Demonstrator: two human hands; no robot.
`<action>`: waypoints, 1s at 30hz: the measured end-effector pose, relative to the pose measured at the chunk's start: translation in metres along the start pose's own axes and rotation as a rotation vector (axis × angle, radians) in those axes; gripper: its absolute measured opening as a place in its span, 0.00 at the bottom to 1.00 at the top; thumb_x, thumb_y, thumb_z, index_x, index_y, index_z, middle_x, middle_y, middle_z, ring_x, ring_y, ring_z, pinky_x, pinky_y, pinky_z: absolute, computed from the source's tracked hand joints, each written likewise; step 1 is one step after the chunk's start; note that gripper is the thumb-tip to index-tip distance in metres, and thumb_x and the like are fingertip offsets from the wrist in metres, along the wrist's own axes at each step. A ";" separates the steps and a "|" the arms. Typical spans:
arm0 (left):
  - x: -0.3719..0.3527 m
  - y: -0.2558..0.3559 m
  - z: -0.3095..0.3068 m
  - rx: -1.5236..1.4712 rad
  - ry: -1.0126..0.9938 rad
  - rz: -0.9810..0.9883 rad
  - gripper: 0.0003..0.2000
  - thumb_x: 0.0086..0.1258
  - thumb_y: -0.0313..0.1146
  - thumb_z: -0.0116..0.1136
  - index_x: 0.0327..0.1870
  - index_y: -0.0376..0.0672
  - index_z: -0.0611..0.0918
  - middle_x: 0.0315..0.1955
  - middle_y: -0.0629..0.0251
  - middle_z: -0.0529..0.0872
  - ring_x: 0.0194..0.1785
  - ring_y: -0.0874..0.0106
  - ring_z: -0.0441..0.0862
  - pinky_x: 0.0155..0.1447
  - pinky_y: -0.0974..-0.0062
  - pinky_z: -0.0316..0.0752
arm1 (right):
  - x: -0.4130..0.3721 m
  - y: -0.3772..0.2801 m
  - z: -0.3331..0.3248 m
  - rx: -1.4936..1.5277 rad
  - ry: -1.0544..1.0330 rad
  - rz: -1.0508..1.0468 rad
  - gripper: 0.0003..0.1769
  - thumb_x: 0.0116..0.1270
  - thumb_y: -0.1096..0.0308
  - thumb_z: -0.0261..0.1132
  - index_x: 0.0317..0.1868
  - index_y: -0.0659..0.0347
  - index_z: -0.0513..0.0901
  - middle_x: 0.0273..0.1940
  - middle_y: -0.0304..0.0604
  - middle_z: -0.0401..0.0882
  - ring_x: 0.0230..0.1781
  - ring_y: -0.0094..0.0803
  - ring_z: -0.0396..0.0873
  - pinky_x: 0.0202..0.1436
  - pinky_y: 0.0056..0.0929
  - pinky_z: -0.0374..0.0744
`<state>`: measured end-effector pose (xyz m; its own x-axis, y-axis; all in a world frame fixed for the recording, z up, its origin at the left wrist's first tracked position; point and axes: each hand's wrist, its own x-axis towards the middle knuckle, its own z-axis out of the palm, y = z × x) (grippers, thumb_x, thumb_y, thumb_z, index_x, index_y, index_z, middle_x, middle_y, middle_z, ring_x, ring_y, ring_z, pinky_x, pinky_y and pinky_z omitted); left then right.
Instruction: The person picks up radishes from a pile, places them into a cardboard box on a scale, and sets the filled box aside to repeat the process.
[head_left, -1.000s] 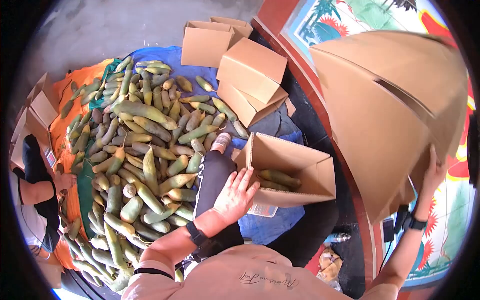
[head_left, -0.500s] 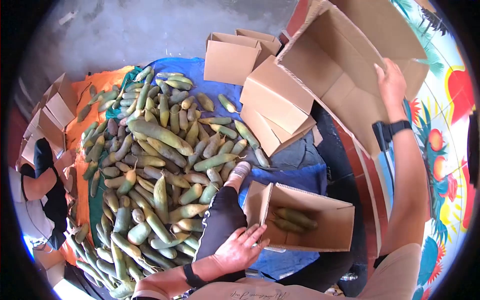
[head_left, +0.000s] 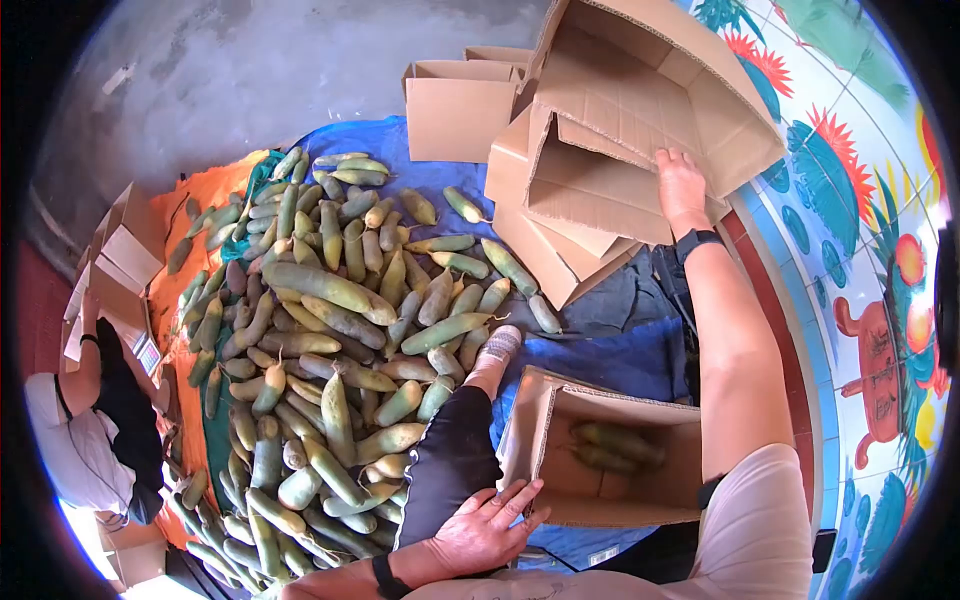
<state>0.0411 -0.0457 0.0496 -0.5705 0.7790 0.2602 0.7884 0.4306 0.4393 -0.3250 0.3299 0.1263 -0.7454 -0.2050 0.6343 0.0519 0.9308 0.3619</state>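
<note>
My right hand (head_left: 682, 190) is closed on the edge of an open cardboard box (head_left: 585, 190), which sits among other boxes at the upper right. Its thumb is hidden behind the cardboard. My left hand (head_left: 490, 525) lies with fingers spread at the near left corner of another open box (head_left: 620, 512), close to my knee. Inside that box are a few green radishes (head_left: 615, 440), slightly blurred. A large pile of green radishes (head_left: 340, 330) covers the sheets to the left of my leg.
Behind my right hand stands a larger open box (head_left: 690, 80). More cardboard boxes (head_left: 460, 120) stand at the back. Blue (head_left: 600, 360) and orange (head_left: 180, 190) sheets cover the floor. Another person (head_left: 85, 430) is at the far left beside boxes. A painted tile wall (head_left: 830, 250) runs along the right.
My right hand has moved left and come down among the stacked boxes with the cardboard box. My left hand stays at the near box's corner. The view has turned slightly.
</note>
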 end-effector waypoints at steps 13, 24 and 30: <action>0.001 0.008 0.007 0.026 0.132 -0.008 0.21 0.56 0.37 0.61 0.53 0.46 0.78 0.62 0.50 0.69 0.56 0.63 0.76 0.57 0.65 0.70 | -0.034 -0.001 -0.095 0.195 -0.170 0.006 0.19 0.59 0.71 0.61 0.52 0.59 0.77 0.47 0.49 0.78 0.50 0.45 0.77 0.51 0.42 0.76; 0.000 0.014 0.014 0.037 0.197 -0.023 0.25 0.55 0.33 0.61 0.56 0.38 0.74 0.62 0.47 0.68 0.62 0.57 0.71 0.60 0.61 0.68 | -0.237 -0.015 -0.278 0.516 -0.393 -0.007 0.11 0.56 0.72 0.64 0.41 0.62 0.80 0.37 0.49 0.79 0.39 0.48 0.76 0.44 0.40 0.75; 0.000 0.021 0.024 0.061 0.255 -0.034 0.27 0.52 0.32 0.62 0.55 0.33 0.73 0.63 0.46 0.66 0.63 0.54 0.69 0.61 0.60 0.67 | -0.352 0.008 -0.322 0.410 -0.447 0.158 0.13 0.57 0.75 0.61 0.44 0.62 0.79 0.42 0.50 0.78 0.45 0.48 0.75 0.48 0.39 0.74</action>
<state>0.0633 -0.0258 0.0378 -0.6302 0.6268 0.4582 0.7759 0.4871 0.4008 0.1520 0.3127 0.1255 -0.9600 0.0081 0.2798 -0.0094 0.9981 -0.0610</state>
